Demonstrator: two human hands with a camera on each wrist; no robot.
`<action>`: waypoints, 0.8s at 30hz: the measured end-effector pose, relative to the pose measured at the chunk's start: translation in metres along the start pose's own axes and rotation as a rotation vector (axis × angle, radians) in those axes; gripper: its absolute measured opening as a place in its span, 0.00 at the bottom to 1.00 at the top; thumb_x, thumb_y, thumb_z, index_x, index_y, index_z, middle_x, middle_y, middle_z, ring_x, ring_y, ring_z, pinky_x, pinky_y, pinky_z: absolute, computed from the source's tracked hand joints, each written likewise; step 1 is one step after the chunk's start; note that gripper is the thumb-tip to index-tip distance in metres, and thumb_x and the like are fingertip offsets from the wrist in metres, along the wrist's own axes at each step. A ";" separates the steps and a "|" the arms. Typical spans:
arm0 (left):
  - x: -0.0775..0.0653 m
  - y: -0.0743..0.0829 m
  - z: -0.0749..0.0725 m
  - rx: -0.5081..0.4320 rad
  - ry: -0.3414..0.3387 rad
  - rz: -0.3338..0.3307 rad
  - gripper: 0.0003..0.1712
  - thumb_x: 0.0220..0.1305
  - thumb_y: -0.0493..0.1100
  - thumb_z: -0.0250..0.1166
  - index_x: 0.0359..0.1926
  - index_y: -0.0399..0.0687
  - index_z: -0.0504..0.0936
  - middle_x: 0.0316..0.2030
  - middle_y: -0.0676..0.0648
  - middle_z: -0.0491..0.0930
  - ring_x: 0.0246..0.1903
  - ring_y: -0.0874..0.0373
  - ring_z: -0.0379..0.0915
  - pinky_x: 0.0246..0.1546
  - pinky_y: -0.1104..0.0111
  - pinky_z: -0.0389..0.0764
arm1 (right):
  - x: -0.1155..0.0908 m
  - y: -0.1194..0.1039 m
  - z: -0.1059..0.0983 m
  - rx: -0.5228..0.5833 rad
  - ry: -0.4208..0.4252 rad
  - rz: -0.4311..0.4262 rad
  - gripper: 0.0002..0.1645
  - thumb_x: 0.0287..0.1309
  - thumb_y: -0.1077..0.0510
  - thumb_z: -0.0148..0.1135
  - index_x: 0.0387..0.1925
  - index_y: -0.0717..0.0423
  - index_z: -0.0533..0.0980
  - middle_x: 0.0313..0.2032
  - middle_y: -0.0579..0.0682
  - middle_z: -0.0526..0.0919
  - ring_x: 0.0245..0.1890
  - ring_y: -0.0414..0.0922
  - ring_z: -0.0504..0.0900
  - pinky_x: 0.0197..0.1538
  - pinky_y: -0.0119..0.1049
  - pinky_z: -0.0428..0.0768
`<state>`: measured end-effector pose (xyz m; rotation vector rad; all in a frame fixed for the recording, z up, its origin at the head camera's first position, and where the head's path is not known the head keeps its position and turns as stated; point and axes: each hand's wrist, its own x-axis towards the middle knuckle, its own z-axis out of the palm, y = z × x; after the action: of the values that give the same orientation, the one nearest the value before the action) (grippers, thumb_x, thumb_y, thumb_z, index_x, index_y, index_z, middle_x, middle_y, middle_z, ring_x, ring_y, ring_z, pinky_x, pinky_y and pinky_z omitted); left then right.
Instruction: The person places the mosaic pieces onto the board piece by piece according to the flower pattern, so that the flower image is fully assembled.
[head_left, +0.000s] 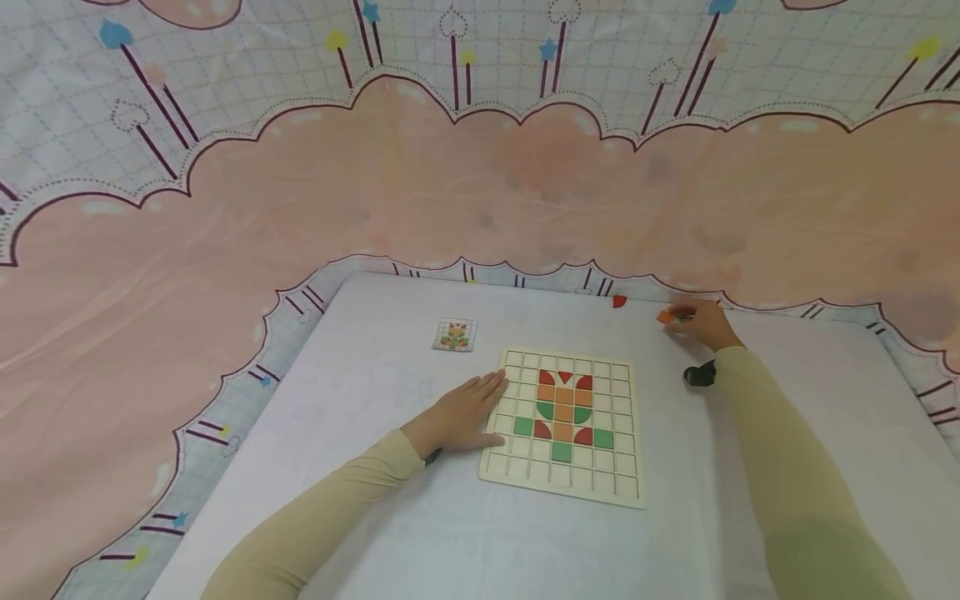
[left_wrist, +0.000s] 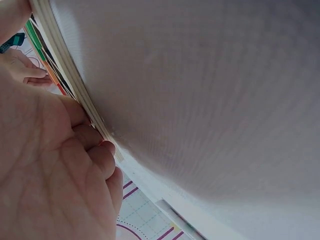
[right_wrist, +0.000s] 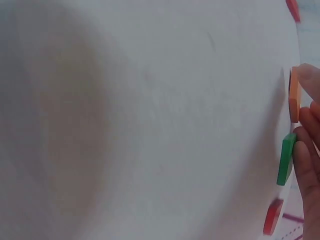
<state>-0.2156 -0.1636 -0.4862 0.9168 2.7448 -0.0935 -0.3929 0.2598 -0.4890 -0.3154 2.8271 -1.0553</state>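
Observation:
My left hand [head_left: 462,410] lies with spread, straight fingers on the left edge of a wooden grid board [head_left: 489,477]. In the left wrist view the fingertips [left_wrist: 105,160] bend against the board's side. Coloured tiles in orange, red and green form a flower-like figure on the grid. At the far side of the table, my right hand [head_left: 705,323] pinches an orange square tile [head_left: 664,317] at its fingertips. Beside those fingers is a green tile [right_wrist: 286,159], close against one fingertip, with a red tile [right_wrist: 273,217] just beyond it.
A small pattern card [head_left: 454,334] lies left of the board's far corner, showing a similar figure. A red quarter-round tile [head_left: 618,302] sits by the table's far edge. Patterned cloth [head_left: 480,192] hangs behind the white tabletop [head_left: 360,333].

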 end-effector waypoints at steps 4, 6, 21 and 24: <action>-0.001 0.000 0.000 -0.006 0.003 -0.003 0.53 0.63 0.70 0.48 0.73 0.39 0.44 0.74 0.42 0.41 0.74 0.51 0.40 0.74 0.61 0.50 | 0.004 -0.001 0.008 -0.030 -0.001 -0.010 0.24 0.52 0.59 0.67 0.49 0.68 0.76 0.47 0.66 0.80 0.45 0.56 0.75 0.41 0.29 0.75; -0.001 0.000 0.000 -0.004 0.003 -0.001 0.53 0.63 0.70 0.47 0.73 0.39 0.43 0.74 0.42 0.41 0.74 0.51 0.39 0.74 0.61 0.49 | 0.005 -0.003 0.011 -0.038 -0.006 -0.004 0.23 0.52 0.60 0.67 0.49 0.68 0.76 0.46 0.66 0.80 0.44 0.56 0.75 0.44 0.36 0.77; 0.001 -0.001 0.001 -0.003 -0.010 -0.009 0.53 0.63 0.71 0.47 0.73 0.40 0.43 0.74 0.42 0.40 0.74 0.52 0.38 0.74 0.62 0.48 | -0.010 -0.016 0.019 -0.051 -0.073 0.011 0.20 0.54 0.60 0.66 0.48 0.65 0.77 0.48 0.64 0.79 0.47 0.57 0.73 0.54 0.50 0.74; 0.002 0.000 0.001 -0.016 -0.010 -0.010 0.53 0.63 0.70 0.47 0.73 0.40 0.43 0.75 0.42 0.40 0.74 0.52 0.38 0.74 0.62 0.48 | -0.017 -0.018 0.020 -0.050 -0.088 0.018 0.20 0.53 0.60 0.66 0.48 0.64 0.77 0.48 0.63 0.79 0.46 0.56 0.74 0.52 0.49 0.74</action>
<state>-0.2168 -0.1631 -0.4876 0.8963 2.7374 -0.0781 -0.3704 0.2382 -0.4918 -0.3320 2.7767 -0.9445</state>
